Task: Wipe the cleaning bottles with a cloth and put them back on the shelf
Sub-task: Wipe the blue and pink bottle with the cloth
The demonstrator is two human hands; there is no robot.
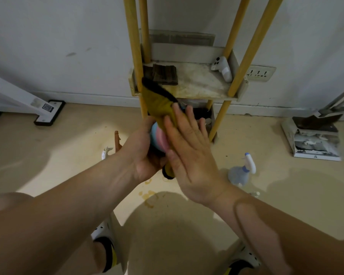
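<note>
My left hand grips a bottle with a blue and pink label, held in front of the shelf. My right hand lies flat with straight fingers, pressing a yellow cloth with a black edge against the bottle's side. The cloth drapes over the bottle's top and hides most of it. The yellow-poled shelf stands against the wall just beyond my hands. A clear spray bottle with a white trigger lies on the floor to the right. A white bottle tip shows on the floor behind my left forearm.
The shelf board holds a folded dark cloth and a white trigger head. A brown object stands on the floor at the left. A dustpan and papers sit at the right wall, and a white frame at the left.
</note>
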